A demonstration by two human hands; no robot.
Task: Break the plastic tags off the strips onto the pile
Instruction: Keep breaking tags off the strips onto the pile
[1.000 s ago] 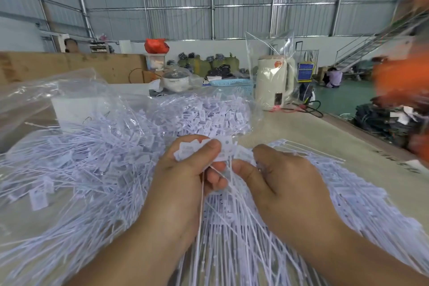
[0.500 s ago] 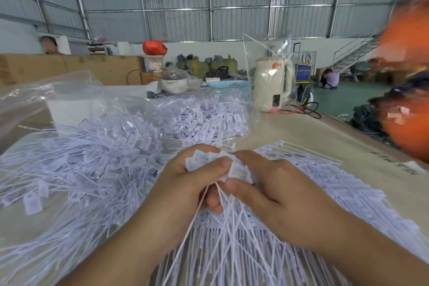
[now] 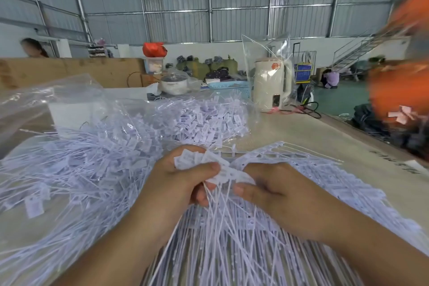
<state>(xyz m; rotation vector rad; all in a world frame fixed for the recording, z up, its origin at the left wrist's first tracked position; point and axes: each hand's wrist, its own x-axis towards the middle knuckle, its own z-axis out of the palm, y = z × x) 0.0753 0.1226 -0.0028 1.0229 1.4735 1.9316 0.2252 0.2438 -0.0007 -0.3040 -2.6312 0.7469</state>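
**Snapping tags from the strip**

Head view: left hand [image 3: 183,183] and right hand [image 3: 274,190] both pinch one cluster of tags [image 3: 204,162] above the strips [image 3: 232,239]. Best twist sharply, close together, dropping pieces onto the pile [image 3: 92,169] to the left.

Both forearms are showing bare, no sleeve reaching them, entering from six o'clock. The left hand [image 3: 183,183] and right hand [image 3: 276,193] are wearing no gloves, rings or watch.

Table [image 3: 290,132] – tag pile [image 3: 76,169], strips [image 3: 232,246], kettle [image 3: 270,86]
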